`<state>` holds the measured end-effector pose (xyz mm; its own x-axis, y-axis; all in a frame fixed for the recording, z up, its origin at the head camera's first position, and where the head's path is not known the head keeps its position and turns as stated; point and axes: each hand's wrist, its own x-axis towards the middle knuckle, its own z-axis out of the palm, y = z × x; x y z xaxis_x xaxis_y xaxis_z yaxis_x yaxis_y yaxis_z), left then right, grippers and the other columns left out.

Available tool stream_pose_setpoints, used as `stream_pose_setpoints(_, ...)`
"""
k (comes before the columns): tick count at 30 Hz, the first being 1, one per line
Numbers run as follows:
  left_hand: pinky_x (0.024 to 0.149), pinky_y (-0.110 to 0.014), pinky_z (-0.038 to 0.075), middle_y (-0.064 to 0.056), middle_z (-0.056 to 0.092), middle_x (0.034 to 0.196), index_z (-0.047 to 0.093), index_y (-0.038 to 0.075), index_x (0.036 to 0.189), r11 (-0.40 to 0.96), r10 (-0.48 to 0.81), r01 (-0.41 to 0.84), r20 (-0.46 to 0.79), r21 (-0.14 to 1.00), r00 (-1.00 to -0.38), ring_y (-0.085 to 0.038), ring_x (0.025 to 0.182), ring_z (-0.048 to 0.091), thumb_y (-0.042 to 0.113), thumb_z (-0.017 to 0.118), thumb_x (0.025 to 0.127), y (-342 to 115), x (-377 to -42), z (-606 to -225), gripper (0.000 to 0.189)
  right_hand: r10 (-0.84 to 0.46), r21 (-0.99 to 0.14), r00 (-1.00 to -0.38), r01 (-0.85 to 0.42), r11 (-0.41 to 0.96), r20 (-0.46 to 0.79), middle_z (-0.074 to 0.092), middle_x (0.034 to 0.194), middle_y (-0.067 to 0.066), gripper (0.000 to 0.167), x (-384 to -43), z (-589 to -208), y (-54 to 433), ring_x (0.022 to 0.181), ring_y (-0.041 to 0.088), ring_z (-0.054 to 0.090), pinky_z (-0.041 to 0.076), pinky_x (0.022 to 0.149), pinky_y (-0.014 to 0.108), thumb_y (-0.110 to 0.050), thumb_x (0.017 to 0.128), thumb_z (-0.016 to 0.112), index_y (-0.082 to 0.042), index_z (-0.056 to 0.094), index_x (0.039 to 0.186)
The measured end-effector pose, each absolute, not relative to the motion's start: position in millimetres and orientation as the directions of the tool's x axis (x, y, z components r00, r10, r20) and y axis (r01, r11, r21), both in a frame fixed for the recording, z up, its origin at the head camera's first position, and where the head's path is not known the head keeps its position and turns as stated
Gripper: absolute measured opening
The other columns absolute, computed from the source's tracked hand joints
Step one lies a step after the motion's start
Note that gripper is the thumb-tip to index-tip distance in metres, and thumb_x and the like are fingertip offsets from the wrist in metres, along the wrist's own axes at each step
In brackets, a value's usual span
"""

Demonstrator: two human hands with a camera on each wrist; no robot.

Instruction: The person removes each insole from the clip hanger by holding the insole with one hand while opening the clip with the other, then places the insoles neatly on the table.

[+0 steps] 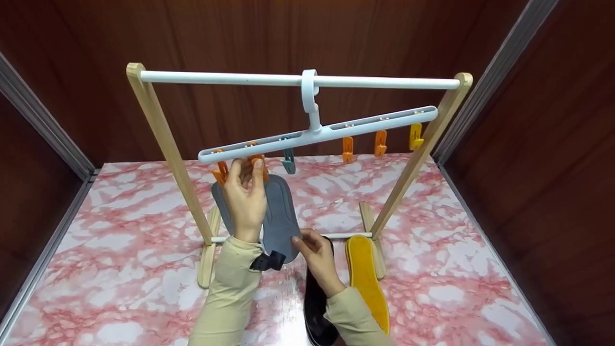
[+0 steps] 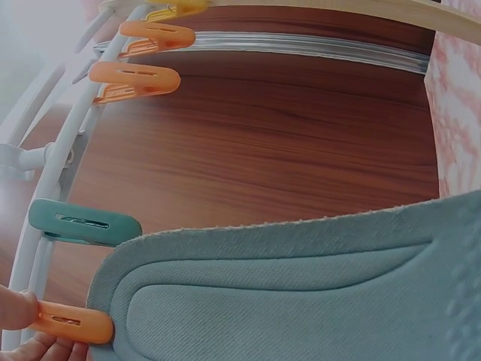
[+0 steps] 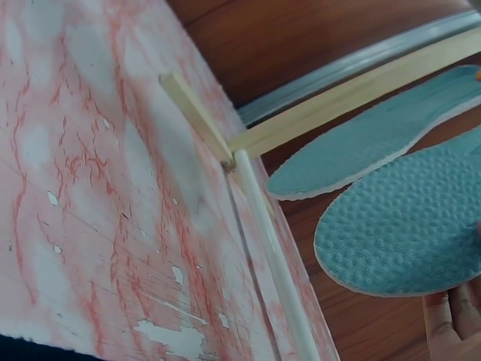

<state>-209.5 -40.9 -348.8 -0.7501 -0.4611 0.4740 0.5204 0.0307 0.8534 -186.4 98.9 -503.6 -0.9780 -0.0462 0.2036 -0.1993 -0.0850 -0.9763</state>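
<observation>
My left hand (image 1: 246, 199) pinches an orange clip (image 2: 74, 322) under the lower, left side of a white hanger (image 1: 269, 145). The clip's tip overlaps the top end of a grey-blue insole (image 1: 280, 218). Lower down, my right hand (image 1: 318, 259) holds that insole by its edge, thumb on the near face and fingers behind. A second grey-blue insole (image 3: 361, 150) hangs alongside, partly behind my left hand in the head view, below the outermost orange clip (image 1: 220, 172). A green clip (image 2: 84, 222) is just beside the held one.
The hanger hooks over the white rod (image 1: 230, 79) of a wooden stand (image 1: 166, 134). Two orange clips (image 1: 348, 150) and a yellow clip (image 1: 416, 137) dangle on its raised right side. On the marbled table (image 1: 120, 269) lie black insoles (image 1: 314, 302) and yellow insoles (image 1: 367, 278).
</observation>
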Motion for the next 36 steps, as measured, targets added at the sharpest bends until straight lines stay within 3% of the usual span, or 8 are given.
stream_pose_setpoints(9, 0.088, -0.023, 0.051, -0.024, 0.065, 0.106, 0.06, -0.01, 0.111, 0.011, -0.485, 0.518, 0.458, 0.855, -0.745, -0.025, 0.096, 0.063, 0.0, 0.058, 0.093, -39, -209, -347, 0.021, -0.041, -0.98, -0.984, -0.166, -0.112, 0.171, 0.069, 0.095, 0.017, 0.023, -182, -506, 101, 0.081, 0.01, 0.067, 0.053, 0.077, 0.023, -0.004, 0.088, 0.067, 0.013, 0.065, 0.103)
stream_pose_setpoints(17, 0.089, -0.022, 0.049, -0.022, 0.062, 0.104, 0.057, -0.01, 0.114, -0.003, -0.446, 0.537, 0.48, 0.843, -0.756, -0.013, 0.094, 0.061, 0.001, 0.054, 0.096, -39, -208, -352, 0.022, -0.018, -0.986, -0.991, -0.128, -0.105, 0.131, 0.07, 0.094, 0.015, 0.024, -176, -508, 103, 0.081, 0.009, 0.067, 0.053, 0.078, 0.023, -0.003, 0.087, 0.067, 0.014, 0.064, 0.104)
stream_pose_setpoints(27, 0.093, -0.023, 0.048, -0.027, 0.055, 0.118, 0.045, -0.013, 0.13, -0.002, -0.41, 0.521, 0.475, 0.853, -0.779, -0.034, 0.11, 0.058, 0.002, 0.048, 0.099, -38, -201, -351, 0.035, -0.039, -0.99, -0.993, -0.103, -0.097, 0.107, 0.07, 0.092, 0.013, 0.024, -169, -506, 105, 0.08, 0.009, 0.066, 0.052, 0.078, 0.022, -0.005, 0.088, 0.067, 0.013, 0.064, 0.103)
stream_pose_setpoints(36, 0.099, -0.029, 0.047, -0.026, 0.051, 0.126, 0.043, -0.012, 0.134, 0.02, -0.408, 0.51, 0.472, 0.86, -0.781, -0.035, 0.116, 0.055, 0.002, 0.047, 0.099, -39, -201, -353, 0.038, -0.039, -0.995, -0.998, -0.047, -0.085, 0.05, 0.07, 0.1, 0.019, 0.025, -157, -503, 106, 0.084, 0.009, 0.067, 0.052, 0.082, 0.023, -0.005, 0.088, 0.067, 0.013, 0.064, 0.105)
